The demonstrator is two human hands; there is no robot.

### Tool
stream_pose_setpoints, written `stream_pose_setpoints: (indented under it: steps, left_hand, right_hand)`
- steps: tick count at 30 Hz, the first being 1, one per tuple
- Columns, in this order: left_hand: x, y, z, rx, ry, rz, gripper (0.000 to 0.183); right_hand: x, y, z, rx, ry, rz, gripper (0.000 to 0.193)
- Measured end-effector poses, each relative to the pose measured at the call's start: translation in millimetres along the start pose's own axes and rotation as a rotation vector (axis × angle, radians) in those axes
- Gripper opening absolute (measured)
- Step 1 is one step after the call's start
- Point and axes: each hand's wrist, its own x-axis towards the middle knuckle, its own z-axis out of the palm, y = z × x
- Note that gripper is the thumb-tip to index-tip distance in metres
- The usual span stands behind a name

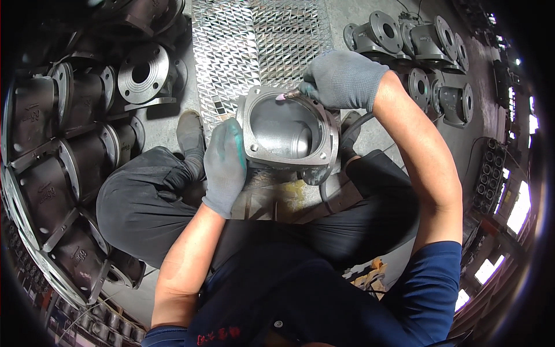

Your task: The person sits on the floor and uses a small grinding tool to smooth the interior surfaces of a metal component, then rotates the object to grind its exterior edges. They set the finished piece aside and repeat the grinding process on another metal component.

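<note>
Between my knees sits a grey cast metal valve body [278, 132], its square flange with corner holes and wide round opening facing up. My left hand [225, 162], in a grey glove with green stains, is closed against the flange's left side. Over the far right rim, my gloved right hand [345, 80] grips a slim grinding tool [292, 93]. Its pinkish-white tip points left at the far inner edge of the opening. Whether the tip touches the metal I cannot tell. Most of the tool's body is hidden inside the glove.
Shiny expanded metal mesh [225, 52] lies beyond the valve body. Stacked dark valve bodies [40, 156] crowd the left, with a round-flanged one [141, 75] nearer. More flanged castings [430, 40] stand at the far right. A dark hose [358, 124] passes by my right foot.
</note>
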Motion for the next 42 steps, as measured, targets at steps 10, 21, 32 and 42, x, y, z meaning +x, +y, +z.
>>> stream_pose_setpoints:
  steps: [10, 21, 32, 42]
  left_hand:
    - [-0.4, 1.7, 0.0, -0.034, -0.037, -0.047, 0.039]
    - [-8.5, -5.1, 3.4, -0.038, -0.035, -0.036, 0.042]
    - [-2.8, 3.8, 2.6, -0.219, -0.070, -0.217, 0.033]
    - [-8.9, -16.5, 1.4, -0.223, -0.168, -0.213, 0.046]
  right_hand:
    - [-1.5, 2.2, -9.0, 0.025, -0.028, 0.035, 0.034]
    - [5.8, 3.7, -15.8, 0.123, -0.024, -0.044, 0.038]
    - [1.6, -3.1, -9.6, 0.133, 0.004, -0.044, 0.040]
    - [-60.9, 2.6, 13.5, 0.206, 0.195, 0.158, 0.031]
